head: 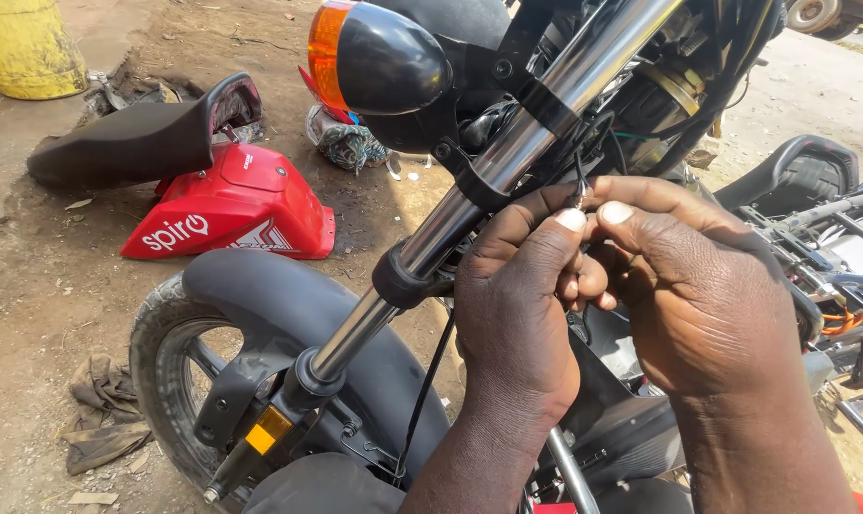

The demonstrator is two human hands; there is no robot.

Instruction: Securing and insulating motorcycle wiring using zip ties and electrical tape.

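Observation:
A motorcycle's front end fills the view: chrome fork tube (507,157), black front mudguard (288,305) over the tyre (160,352), and a black turn signal with orange lens (379,57). My left hand (522,314) and my right hand (698,286) meet beside the fork, thumbs and forefingers pinching a thin black wire (580,186) with a small metal end. The wire leads up into the cable bundle behind the headlight area. What lies behind my hands is hidden.
On the dirt ground at left lie a detached black seat (127,143) and a red body panel (231,205). A yellow drum (27,48) stands at the top left. Rags (103,409) lie near the tyre. Another motorcycle frame (831,247) sits at right.

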